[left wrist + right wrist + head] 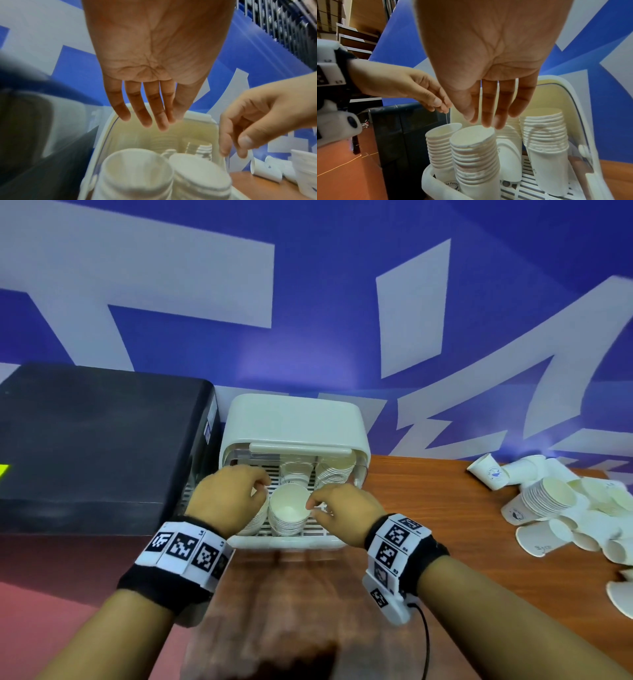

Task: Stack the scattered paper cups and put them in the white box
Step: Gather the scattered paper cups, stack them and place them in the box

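The white box (295, 419) stands open on the table, its slatted tray (284, 542) pulled toward me. Several stacks of paper cups stand in it. The front middle stack (289, 513) (476, 155) lies between my hands. My left hand (233, 494) (149, 119) hovers over the front left stack (440, 148) with straight fingers and holds nothing. My right hand (339, 505) (488, 119) hovers with its fingertips just above the middle stack's rim, empty too. Another stack (546, 148) stands at the back right of the tray.
A heap of loose and part-stacked paper cups (565, 508) lies on the wooden table (445, 525) at the right. A large black case (96, 440) stands close against the box's left side. A blue and white wall (308, 302) rises behind.
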A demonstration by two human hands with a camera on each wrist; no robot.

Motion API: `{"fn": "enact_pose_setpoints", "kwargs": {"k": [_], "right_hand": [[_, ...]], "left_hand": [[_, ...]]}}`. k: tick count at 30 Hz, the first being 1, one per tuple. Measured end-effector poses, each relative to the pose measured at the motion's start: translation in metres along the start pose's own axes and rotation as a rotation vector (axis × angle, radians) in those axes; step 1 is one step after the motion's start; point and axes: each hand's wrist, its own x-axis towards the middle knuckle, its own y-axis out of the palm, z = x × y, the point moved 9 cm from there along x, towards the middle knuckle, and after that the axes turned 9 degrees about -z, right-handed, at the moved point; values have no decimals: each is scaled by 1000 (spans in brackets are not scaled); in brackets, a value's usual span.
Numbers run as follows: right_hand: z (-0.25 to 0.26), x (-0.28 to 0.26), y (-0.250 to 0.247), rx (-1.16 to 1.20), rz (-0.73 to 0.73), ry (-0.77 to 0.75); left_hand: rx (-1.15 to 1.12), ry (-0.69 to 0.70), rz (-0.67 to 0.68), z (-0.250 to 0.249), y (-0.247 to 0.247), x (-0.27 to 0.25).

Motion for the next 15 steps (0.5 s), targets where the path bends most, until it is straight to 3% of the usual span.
{"fn": "enact_pose_setpoints", "kwargs": {"k": [8, 15], "right_hand": [[-39, -42, -32, 37, -99, 37], [-115, -91, -50, 94, -138, 61]], "left_hand": [[-63, 82, -37, -72, -2, -9], [-82, 107, -32, -145, 30, -10]]}}
